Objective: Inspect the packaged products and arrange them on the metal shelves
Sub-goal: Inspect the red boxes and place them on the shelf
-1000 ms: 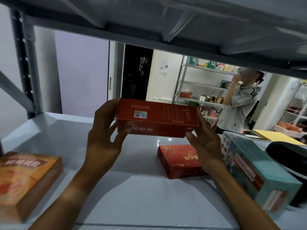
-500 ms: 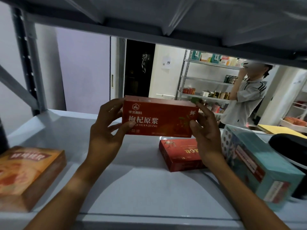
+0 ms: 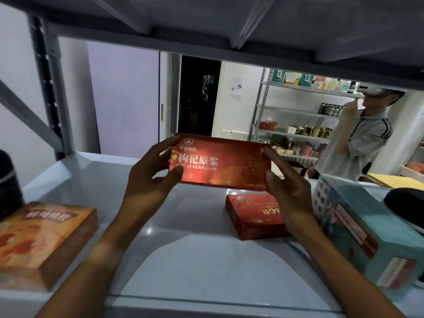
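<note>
Packaged products lie across the metal shelf (image 3: 202, 260) in front of me, under the dark underside of the shelf above. Nearest on the left I see an orange box (image 3: 43, 239) lying flat at the shelf's front edge, with a dark rounded object (image 3: 9, 184) just behind it that I cannot identify. Nearest on the right sits a teal box (image 3: 367, 237) with a red label strip, and beside it on the far right a black rounded thing (image 3: 406, 203), partly cut off.

Between those, my two forearms reach in. My left hand (image 3: 149, 180) grips the left end of a red goji-juice box (image 3: 220, 162), thumb on the printed front and fingers curled round the end. My right hand (image 3: 289, 189) clasps the right end the same way, thumb on the front. I hold the box lifted off the shelf, its long side level, front face toward me, gold lettering readable.

Below and just behind it, a smaller red box (image 3: 254, 216) lies flat on the shelf, its print upside down from where I look, partly covered by my right wrist.

Farther off, through the open back, I see a dark doorway (image 3: 199, 97), a lighter shelving rack (image 3: 298, 115) stocked with jars and cartons, and a person in a grey striped-sleeve shirt (image 3: 360, 143) standing at its right.
</note>
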